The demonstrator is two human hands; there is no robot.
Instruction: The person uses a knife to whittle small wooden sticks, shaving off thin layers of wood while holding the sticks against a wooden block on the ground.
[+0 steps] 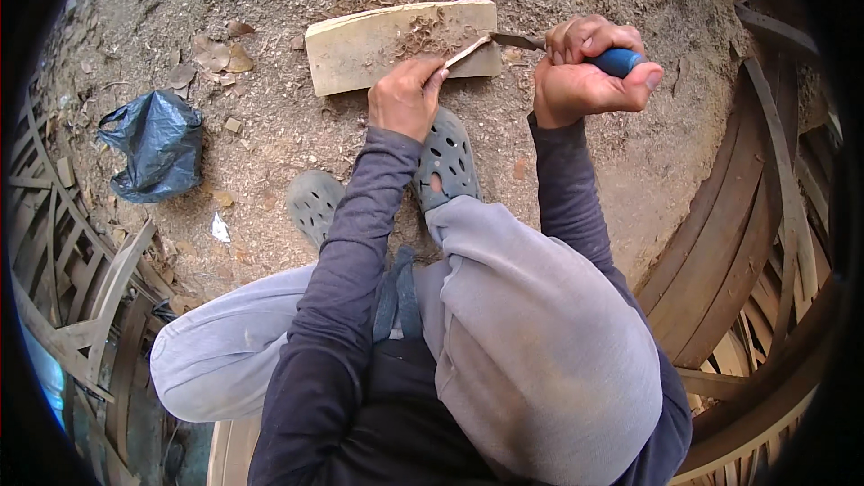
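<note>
My left hand pinches a thin pale wooden stick, which slants up and to the right over a wooden board. In my right hand is a knife with a blue handle, the fingers wrapped round it. The dark knife blade points left, its tip at the far end of the stick. Whether the edge is cutting into the wood cannot be told. Curled brown shavings lie on the board around the stick.
A dark plastic bag lies on the shaving-strewn ground at left. Curved wooden slats are stacked at right and at lower left. My clog stands just below the board. Dry leaves are scattered at upper left.
</note>
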